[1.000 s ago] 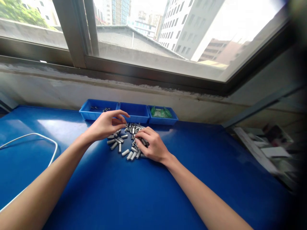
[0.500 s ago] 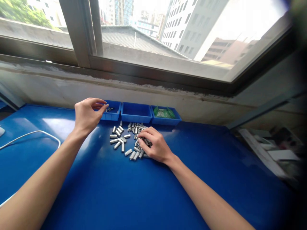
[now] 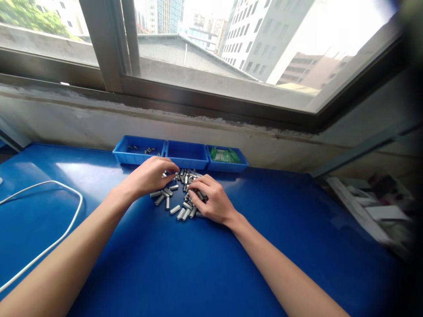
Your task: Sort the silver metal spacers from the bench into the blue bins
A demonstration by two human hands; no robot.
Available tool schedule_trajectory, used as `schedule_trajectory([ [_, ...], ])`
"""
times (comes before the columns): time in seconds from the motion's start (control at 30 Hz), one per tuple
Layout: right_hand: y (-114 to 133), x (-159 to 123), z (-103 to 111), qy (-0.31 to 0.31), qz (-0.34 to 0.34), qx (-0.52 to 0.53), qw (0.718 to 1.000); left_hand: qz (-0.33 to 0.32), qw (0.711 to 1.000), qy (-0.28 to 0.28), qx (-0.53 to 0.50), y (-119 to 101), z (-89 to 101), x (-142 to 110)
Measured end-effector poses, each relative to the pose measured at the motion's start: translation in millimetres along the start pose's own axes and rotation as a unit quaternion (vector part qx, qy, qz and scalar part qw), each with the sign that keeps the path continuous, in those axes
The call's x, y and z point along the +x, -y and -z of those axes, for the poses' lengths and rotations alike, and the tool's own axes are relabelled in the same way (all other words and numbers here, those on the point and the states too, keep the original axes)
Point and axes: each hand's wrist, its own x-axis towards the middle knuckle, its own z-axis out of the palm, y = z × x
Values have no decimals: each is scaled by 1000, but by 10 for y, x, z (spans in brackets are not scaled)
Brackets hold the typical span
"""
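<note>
My left hand [image 3: 152, 176] is over the upper left of a pile of small metal pieces. Its thumb and index finger are slightly apart, and I see nothing between them. My right hand [image 3: 213, 197] rests at the pile's right side, thumb and index tips close together; whatever they hold is too small or hidden. Silver hex standoffs [image 3: 175, 209] lie scattered around the pile, with smaller screw-like bits [image 3: 185, 178] between the hands. Part of the pile is covered by both hands. Behind it, a blue left bin [image 3: 132, 157] holds several small screws [image 3: 149, 150].
A middle blue bin [image 3: 187, 161] and a right blue bin [image 3: 228, 167] stand in line with the left one. A green plastic bag [image 3: 225, 155] lies in the right bin. A white cable [image 3: 71, 222] curves over the blue table [image 3: 185, 273]. Window and wall rise behind.
My left hand has moved from above the left bin, right and toward me, to the metal pile. The left bin now shows fully. My right hand has stayed nearly still.
</note>
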Motion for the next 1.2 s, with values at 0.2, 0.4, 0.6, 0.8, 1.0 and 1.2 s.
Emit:
schedule_trajectory([
  [0.2,7,6,0,-5,0,3,1000,-5,999,39,24,51,-148,-23],
  [0.4,6,0,2,2,-3,-2,1000,3,999,39,18,89,-160,-29],
  [0.6,-1,2,-2,0,-1,0,1000,62,993,-15,-104,10,-38,-3],
  [0.8,-5,6,3,1,2,1,1000,233,887,-23,-398,-101,97,8],
  [1.0,5,0,5,1,-1,0,1000,331,796,4,-507,-69,60,-23],
  [1.2,5,-3,7,1,-1,6,1000,349,765,-75,-535,-41,82,-7],
])
